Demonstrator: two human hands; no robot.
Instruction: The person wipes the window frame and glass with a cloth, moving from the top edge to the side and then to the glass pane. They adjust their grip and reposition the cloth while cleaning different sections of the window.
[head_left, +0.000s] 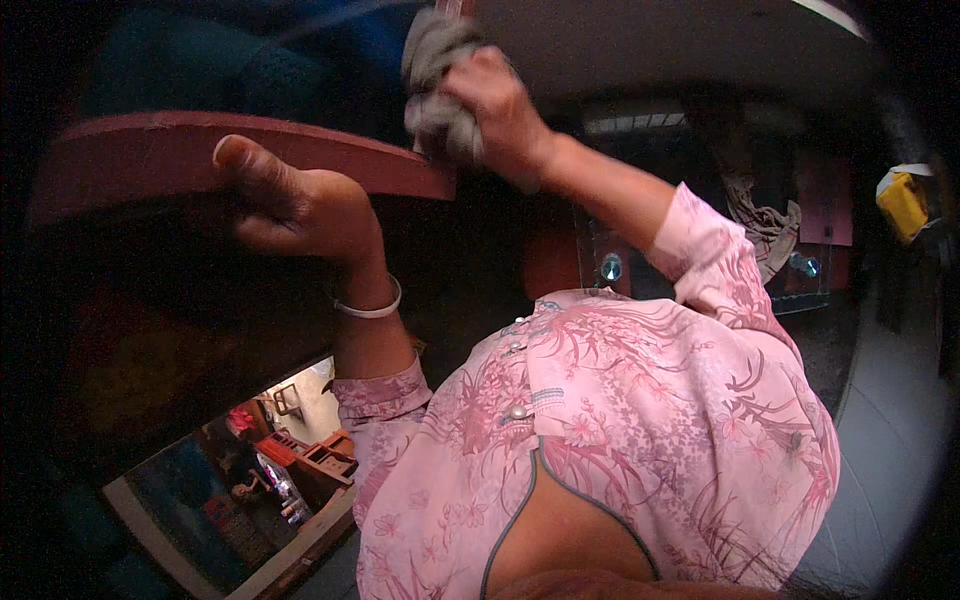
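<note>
My right hand is closed around a bunched grey cloth at the top centre; hand and cloth are blurred. The cloth is beside the end of a curved reddish board edge. My left hand, with a light bangle on its wrist, is in front of that board at the left. Its thumb sticks out across the board, and its fingers are mostly hidden in shadow, so their grip cannot be told. Both arms reach out from a pink floral shirt.
At the right, a patterned cloth hangs by a glass panel with round metal fittings. A yellow and white item is at the far right. At lower left, a framed opening or mirror shows wooden furniture. Grey tiled floor shows at right.
</note>
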